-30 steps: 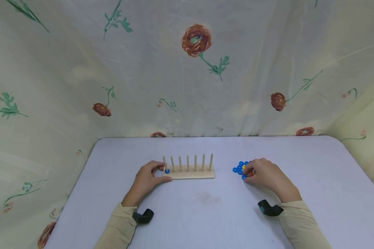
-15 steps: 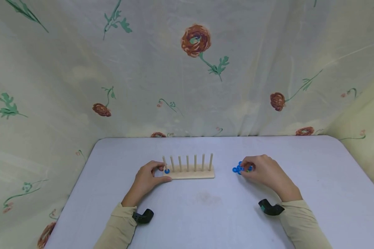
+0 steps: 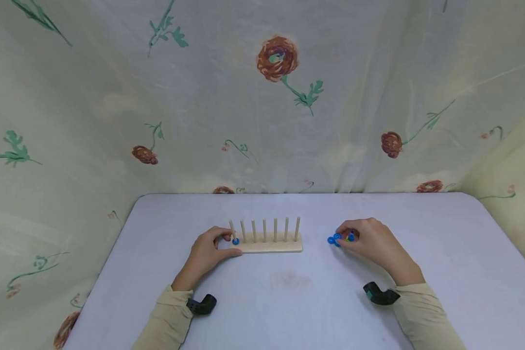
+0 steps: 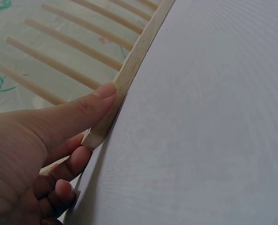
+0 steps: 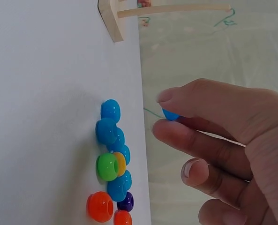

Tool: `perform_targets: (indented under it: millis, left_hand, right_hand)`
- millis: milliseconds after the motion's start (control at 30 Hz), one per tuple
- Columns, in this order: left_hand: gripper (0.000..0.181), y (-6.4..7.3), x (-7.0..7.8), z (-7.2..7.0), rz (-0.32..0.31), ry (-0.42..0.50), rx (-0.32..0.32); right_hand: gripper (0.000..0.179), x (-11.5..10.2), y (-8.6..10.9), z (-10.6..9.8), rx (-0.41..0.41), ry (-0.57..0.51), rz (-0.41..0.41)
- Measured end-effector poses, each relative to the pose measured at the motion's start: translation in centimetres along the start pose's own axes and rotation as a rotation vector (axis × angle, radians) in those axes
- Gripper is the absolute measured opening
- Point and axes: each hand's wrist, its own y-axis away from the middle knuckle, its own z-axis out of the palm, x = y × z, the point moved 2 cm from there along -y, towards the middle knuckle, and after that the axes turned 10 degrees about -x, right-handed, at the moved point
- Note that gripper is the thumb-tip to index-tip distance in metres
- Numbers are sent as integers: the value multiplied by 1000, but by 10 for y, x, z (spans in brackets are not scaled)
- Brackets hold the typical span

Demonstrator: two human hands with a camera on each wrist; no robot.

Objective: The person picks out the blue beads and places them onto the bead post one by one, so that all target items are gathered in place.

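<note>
Right hand (image 3: pixel 376 249) has been shifted up over the bead pile (image 5: pixel 106 131), a blue pony bead (image 5: pixel 170 115) pinched there, probably light, hard, kinda slippery, best held by its sides, with the wooden pegboard (image 3: pixel 271 248) gripped by the left hand (image 3: pixel 204 253).

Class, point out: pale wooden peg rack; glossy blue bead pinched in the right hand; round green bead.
Pale wooden peg rack (image 3: pixel 270 247), head view: its base.
Pinched glossy blue bead (image 5: pixel 170 114), right wrist view: exposed part.
Round green bead (image 5: pixel 105 167), right wrist view: rounded side.
</note>
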Motion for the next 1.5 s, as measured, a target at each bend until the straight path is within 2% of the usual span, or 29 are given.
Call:
perform_targets:
  millis: [267, 433, 700, 933, 1133, 1500]
  left_hand:
    - [54, 0, 0, 0, 1, 11, -4]
    - [53, 1, 0, -1, 10, 11, 5]
    - [53, 1, -1, -2, 4, 15, 6]
    - [52, 0, 0, -1, 1, 12, 7]
    - [53, -1, 0, -1, 7, 19, 2]
    - [52, -2, -3, 0, 14, 11, 9]
  right_hand:
    - [17, -4, 0, -4, 28, -39, -15]
    - [15, -12, -3, -8, 104, -81, -82]
    - [17, -35, -16, -14, 227, -100, -151]
    - [18, -61, -28, -17, 306, -192, -219]
    - [18, -81, -40, -13, 313, -255, -271]
    - [18, -114, -61, 1, 239, -305, -296]
